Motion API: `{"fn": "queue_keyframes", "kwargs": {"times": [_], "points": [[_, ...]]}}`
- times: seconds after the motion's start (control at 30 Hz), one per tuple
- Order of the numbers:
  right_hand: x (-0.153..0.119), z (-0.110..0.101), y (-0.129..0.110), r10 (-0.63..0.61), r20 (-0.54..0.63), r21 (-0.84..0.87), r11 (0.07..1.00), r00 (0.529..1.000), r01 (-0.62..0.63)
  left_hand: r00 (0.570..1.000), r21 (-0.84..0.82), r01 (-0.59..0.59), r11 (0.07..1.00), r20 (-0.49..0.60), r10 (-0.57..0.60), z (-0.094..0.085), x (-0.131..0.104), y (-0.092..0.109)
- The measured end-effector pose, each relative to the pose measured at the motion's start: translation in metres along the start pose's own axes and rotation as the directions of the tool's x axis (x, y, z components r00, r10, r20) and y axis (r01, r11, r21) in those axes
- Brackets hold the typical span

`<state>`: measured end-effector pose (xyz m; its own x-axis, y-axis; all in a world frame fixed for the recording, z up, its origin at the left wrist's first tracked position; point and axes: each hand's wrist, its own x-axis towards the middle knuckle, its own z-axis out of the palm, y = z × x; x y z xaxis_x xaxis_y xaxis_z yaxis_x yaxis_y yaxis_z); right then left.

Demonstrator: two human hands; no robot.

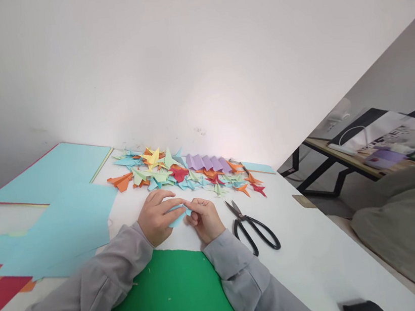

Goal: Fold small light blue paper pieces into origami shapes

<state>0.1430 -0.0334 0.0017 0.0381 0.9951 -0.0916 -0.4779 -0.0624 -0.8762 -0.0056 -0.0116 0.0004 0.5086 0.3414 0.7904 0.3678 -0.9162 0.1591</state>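
Note:
A small light blue piece of paper [178, 220] is held between my two hands at the middle of the table. My left hand [158, 217] grips its left part, with the fingers over the top. My right hand [205, 218] pinches its right end between thumb and finger. The paper's exact folds are mostly hidden by the fingers. Just beyond the hands lies a pile of small folded paper shapes in orange, yellow, green, blue and red, with a pleated purple strip [207, 162] among them. Black-handled scissors [245, 218] rest partly open right of my right hand.
Large light blue sheets [75, 224] cover the table's left side, with red paper [6, 295] and orange paper at the near left. A green surface [165, 299] lies under my forearms. A black object [363, 309] sits near the front right edge.

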Motion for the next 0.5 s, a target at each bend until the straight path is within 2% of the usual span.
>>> {"fn": "queue_keyframes", "kwargs": {"times": [0.2,0.3,0.37,0.43,0.5], "points": [[0.0003,-0.0004,0.0014,-0.046,0.055,-0.033,0.998,0.997,0.048,0.995,-0.052,0.082,0.995,-0.055,-0.085,0.0011,-0.0002,-0.0016],[0.0019,-0.0018,0.0013,-0.07,0.016,0.047,0.996,0.997,0.069,0.962,-0.178,0.238,0.955,-0.092,-0.257,0.0022,0.0008,-0.0025],[0.0027,-0.0026,0.0016,-0.076,0.0,0.093,0.993,0.997,0.076,0.885,-0.292,0.42,0.86,-0.08,-0.459,0.0022,0.0025,-0.0035],[0.0032,-0.0035,0.0028,-0.084,0.018,0.069,0.994,0.996,0.082,0.752,-0.394,0.608,0.69,0.008,-0.659,0.0015,0.0047,-0.0048],[0.0035,-0.0045,0.0055,-0.104,0.046,-0.023,0.994,0.994,0.105,0.632,-0.459,0.722,0.517,0.136,-0.763,0.0001,0.007,-0.0059]]}}
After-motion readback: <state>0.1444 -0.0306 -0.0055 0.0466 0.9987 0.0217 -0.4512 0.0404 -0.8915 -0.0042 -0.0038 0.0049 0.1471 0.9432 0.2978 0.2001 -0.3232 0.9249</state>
